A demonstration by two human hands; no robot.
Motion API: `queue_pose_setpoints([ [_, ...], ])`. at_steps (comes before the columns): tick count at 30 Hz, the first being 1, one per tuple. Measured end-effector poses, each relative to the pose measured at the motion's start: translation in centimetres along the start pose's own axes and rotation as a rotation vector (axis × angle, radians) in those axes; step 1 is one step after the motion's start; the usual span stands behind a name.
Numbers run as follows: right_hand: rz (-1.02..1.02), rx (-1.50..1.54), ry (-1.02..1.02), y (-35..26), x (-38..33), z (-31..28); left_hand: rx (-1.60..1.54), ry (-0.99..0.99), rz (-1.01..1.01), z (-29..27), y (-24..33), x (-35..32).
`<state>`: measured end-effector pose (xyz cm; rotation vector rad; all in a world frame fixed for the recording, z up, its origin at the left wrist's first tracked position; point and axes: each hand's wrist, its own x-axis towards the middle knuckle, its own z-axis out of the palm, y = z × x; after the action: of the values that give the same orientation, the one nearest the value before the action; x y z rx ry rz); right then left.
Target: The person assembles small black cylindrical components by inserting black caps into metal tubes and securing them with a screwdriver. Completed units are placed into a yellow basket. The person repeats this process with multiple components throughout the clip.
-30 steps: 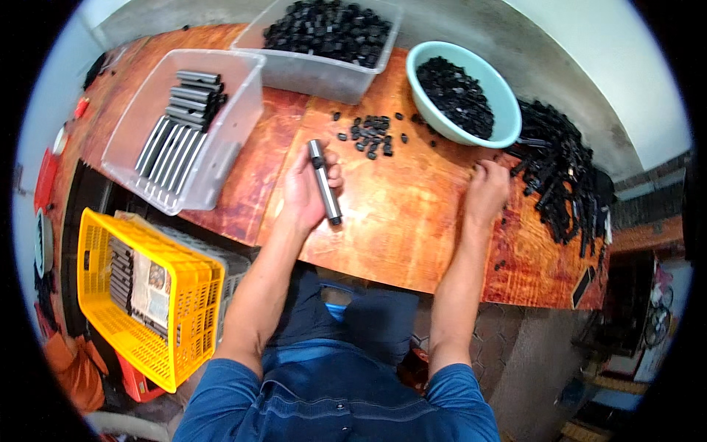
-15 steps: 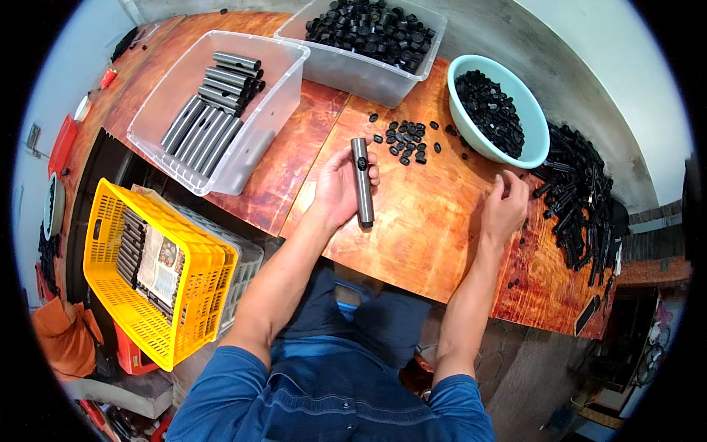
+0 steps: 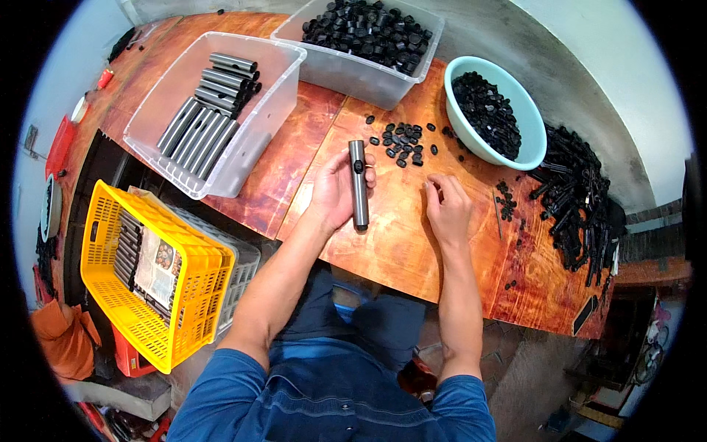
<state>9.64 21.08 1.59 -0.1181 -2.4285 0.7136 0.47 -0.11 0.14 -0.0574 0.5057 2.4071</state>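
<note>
In my left hand (image 3: 335, 193) a grey metal tube (image 3: 359, 191) stands nearly upright, a dark oval spot (image 3: 358, 166) on its side near the top and a black end at the bottom. My fingers wrap it from behind. To its right, my right hand (image 3: 448, 210) hovers over the table with thumb and fingers curled together; whatever they pinch, if anything, is hidden. Beyond both hands lie scattered small black oval pieces (image 3: 403, 142). A pale blue bowl (image 3: 540, 147) full of small black pieces sits past my right hand.
At the left, a clear bin (image 3: 274, 110) holds grey tubes; another bin (image 3: 390, 90) behind holds black caps. Black stick-like parts (image 3: 578, 199) pile up at the right. A yellow crate (image 3: 204, 295) with tubes stands left of the wooden table (image 3: 390, 254). A thin rod (image 3: 497, 216) lies near small black bits (image 3: 506, 200).
My right hand has moved left, from beside the bowl toward the tube, uncovering the thin rod and black bits. My left hand keeps hold of the tube, nearly still.
</note>
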Motion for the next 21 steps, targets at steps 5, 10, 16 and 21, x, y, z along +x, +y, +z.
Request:
queue_pose_setpoints([
  [5,0.117,0.039,-0.026,1.1,0.2,0.9,0.002,0.003,-0.058,0.2,0.0,-0.1],
  [10,0.162,0.015,-0.077,0.0,2.3,1.5,0.054,0.047,-0.053,0.7,-0.1,0.0],
  [16,0.153,-0.102,-0.196,0.3,3.3,2.1,0.045,0.054,-0.036,0.8,-0.1,0.0],
  [21,0.315,-0.033,-0.285,-0.4,2.6,1.5,0.059,0.007,-0.066,-0.3,-0.1,0.3],
])
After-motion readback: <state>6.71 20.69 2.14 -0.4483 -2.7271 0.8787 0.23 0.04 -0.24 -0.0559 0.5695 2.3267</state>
